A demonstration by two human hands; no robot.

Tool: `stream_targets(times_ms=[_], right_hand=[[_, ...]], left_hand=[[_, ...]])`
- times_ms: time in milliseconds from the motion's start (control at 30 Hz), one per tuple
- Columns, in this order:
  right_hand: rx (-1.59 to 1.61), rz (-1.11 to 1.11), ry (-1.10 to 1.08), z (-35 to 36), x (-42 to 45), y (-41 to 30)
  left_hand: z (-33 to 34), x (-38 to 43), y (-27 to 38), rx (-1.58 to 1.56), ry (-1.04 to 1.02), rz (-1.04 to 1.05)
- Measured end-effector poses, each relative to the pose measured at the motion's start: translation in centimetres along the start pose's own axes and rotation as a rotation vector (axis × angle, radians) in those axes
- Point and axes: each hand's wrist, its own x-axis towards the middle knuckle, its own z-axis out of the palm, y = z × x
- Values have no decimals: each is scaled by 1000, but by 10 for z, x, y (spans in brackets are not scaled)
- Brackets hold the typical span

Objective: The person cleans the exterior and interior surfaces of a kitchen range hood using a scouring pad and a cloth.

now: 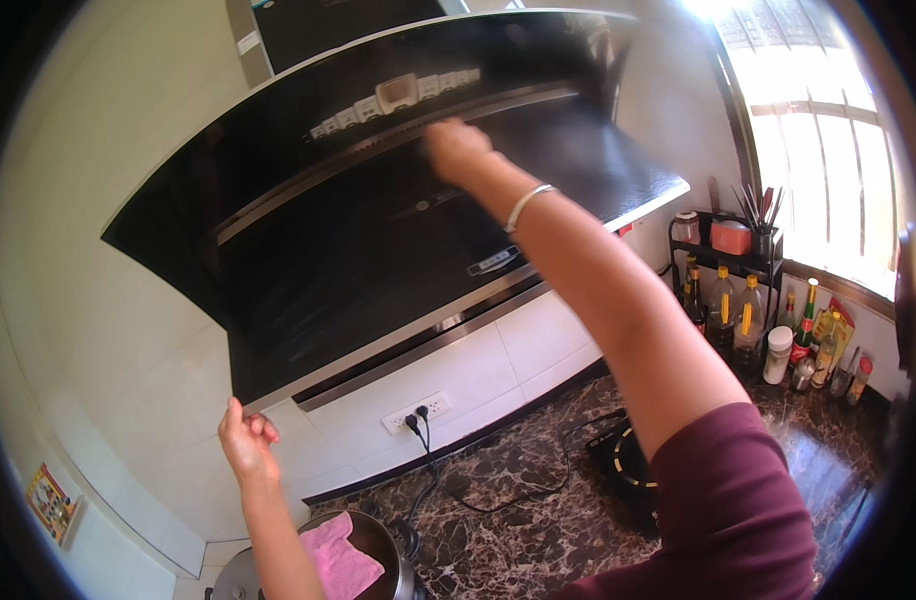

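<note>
A black glass-fronted range hood (338, 262) fills the upper middle, its panel tilted on the wall. My right hand (458, 150) is raised before it, fingers curled, close to the metal strip below the row of pale control icons (396, 94). Motion blur hides whether the hand holds anything or touches the glass. A silver bangle (528, 206) circles that wrist. My left hand (249, 442) is at the hood's lower left corner, thumb up and fingers half bent, with nothing visible in it. Whether it presses on the edge is unclear.
Below lie a dark marbled countertop (495, 480), a black induction cooktop (627, 457) and a pot (403, 577) with a pink cloth (342, 555) over it. Two plugs sit in the wall outlet (417, 412). Bottles (747, 315) and a black rack (728, 255) stand by the barred window (818, 150).
</note>
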Motion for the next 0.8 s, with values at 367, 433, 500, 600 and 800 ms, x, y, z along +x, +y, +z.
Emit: stream_targets(times_ms=[367, 433, 500, 600, 800], right_hand=[[-64, 423, 176, -22, 9, 228], [-120, 388, 153, -10, 31, 200], [-117, 277, 108, -3, 27, 126], [-33, 20, -13, -2, 5, 8], [112, -523, 21, 24, -27, -91]], left_hand=[[7, -7, 8, 6, -25, -3], [13, -8, 6, -15, -41, -4], [16, -7, 2, -25, -30, -9], [12, -6, 0, -53, -8, 3], [14, -2, -8, -135, -3, 38]])
